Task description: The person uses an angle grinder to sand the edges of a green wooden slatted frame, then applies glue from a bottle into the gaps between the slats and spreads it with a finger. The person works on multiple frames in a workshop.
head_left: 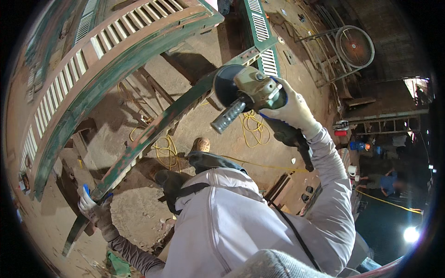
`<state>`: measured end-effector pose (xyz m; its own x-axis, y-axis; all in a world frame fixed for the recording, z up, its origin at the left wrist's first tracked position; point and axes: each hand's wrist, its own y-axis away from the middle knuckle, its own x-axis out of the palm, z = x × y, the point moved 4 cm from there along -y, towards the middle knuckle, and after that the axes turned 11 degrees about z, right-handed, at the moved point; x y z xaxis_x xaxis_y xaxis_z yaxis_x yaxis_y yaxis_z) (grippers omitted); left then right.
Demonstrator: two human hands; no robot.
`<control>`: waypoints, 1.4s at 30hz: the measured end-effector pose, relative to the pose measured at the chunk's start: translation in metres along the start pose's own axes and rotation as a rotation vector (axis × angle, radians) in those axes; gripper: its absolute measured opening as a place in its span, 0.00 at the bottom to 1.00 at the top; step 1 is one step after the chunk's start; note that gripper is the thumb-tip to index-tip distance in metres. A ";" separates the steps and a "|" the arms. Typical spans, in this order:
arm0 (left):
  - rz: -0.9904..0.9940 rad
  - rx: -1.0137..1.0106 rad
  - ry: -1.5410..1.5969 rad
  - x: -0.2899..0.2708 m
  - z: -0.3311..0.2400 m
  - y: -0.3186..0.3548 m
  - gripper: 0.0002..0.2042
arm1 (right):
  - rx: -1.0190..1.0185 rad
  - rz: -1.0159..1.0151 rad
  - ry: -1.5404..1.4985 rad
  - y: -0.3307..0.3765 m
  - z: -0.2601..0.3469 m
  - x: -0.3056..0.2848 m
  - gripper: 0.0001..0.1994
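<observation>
Right hand [291, 107] is wrapped tight around the grinder [245, 90], disc right at the green shutter [153, 129]. Left hand [92, 204] clamps the shutter's low end. Yellow cord [254, 127] loops on the floor beneath; another shutter [92, 69] crowds just beyond it.

The long green slat [153, 132] runs slantwise across the middle and bars any straight pass from one side to the other. Above it on the upper left, the wide louvred shutter [92, 60] closes off that room, leaving only a narrow gap between the two. Below the slat, bare dirt floor [134, 208] lies open. To its right, coiled yellow cable [252, 127] litters the floor, and the angle grinder [245, 90] hangs just beside the slat's upper end.
</observation>
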<state>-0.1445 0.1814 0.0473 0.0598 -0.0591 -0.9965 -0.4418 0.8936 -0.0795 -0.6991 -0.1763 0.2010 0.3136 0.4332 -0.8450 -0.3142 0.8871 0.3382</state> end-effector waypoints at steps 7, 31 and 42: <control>0.105 -0.069 -0.079 0.014 -0.087 -0.035 0.52 | 0.061 -0.115 -0.048 -0.043 -0.101 -0.070 0.48; 0.196 -0.368 -0.073 0.088 -0.020 -0.008 0.38 | 0.156 -0.062 -0.110 -0.134 -0.216 -0.153 0.48; 0.045 -0.157 -0.128 0.069 -0.036 -0.014 0.31 | 0.099 -0.029 -0.099 -0.134 -0.219 -0.145 0.47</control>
<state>-0.1664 0.1486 -0.0208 0.1463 0.0451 -0.9882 -0.5804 0.8129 -0.0488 -0.8984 -0.3927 0.1877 0.4097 0.4163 -0.8117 -0.2152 0.9088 0.3574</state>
